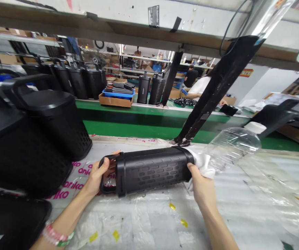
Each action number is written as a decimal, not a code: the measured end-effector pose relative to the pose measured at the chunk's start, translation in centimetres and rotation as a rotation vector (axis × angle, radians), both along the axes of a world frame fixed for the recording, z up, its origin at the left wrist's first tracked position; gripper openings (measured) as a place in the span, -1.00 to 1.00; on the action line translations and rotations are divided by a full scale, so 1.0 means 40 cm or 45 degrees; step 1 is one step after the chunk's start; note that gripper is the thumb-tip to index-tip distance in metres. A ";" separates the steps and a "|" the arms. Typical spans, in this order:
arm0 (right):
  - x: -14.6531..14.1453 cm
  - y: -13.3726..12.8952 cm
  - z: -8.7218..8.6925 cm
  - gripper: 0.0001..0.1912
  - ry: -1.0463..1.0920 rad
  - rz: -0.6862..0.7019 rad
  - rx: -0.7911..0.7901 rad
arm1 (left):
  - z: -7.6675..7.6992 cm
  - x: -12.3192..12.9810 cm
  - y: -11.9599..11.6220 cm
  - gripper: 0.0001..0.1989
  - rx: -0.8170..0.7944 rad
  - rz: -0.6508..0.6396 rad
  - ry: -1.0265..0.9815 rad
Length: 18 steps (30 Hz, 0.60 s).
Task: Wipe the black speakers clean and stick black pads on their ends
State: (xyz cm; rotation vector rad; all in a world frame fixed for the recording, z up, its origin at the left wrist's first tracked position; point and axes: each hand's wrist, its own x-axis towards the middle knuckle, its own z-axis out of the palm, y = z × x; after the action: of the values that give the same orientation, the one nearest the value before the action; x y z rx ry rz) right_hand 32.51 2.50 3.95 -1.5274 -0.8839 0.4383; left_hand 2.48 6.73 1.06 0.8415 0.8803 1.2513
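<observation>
A black slotted housing [154, 170] with a carry handle lies on its side, held level above the plastic-covered bench. My left hand [97, 175] is closed around the handle at its left end. At the opposite end, my right hand [201, 185] grips a white cloth [205, 166] and presses it against the housing's end; part of the cloth is hidden behind my fingers. Just beyond the cloth, a clear plastic bottle [232, 146] with a white cap leans at a slant.
Large black housings [52, 118] with handles crowd the left side. A black slanted post [214, 93] rises behind the bench [149, 222]. Across a green conveyor [128, 121] are a carton [115, 100] of parts, more housings [144, 88] and a person in white [200, 86].
</observation>
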 end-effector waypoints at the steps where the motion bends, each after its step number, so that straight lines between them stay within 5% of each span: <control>1: 0.000 0.001 -0.003 -0.56 0.045 -0.014 -0.002 | -0.001 0.001 0.000 -0.29 0.014 -0.009 0.002; 6: 0.000 0.002 -0.033 -0.47 0.328 -0.124 0.015 | 0.004 -0.006 -0.008 -0.33 0.149 -0.028 0.169; 12: 0.007 -0.014 -0.049 -0.27 0.571 -0.318 0.064 | 0.022 -0.049 -0.009 -0.46 0.849 -0.042 0.811; 15: 0.023 -0.029 -0.042 -0.29 0.278 -0.253 -0.050 | 0.021 -0.064 0.001 -0.50 0.855 -0.030 0.940; 18: -0.002 -0.041 -0.034 -0.33 -0.357 -0.097 -0.019 | 0.019 -0.064 0.008 -0.53 0.818 -0.042 1.014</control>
State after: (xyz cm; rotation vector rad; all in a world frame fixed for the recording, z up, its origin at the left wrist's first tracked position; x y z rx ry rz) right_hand 32.44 0.86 2.57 -1.6555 -1.0358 0.1768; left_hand -0.10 7.06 1.82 1.9424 1.0757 1.1807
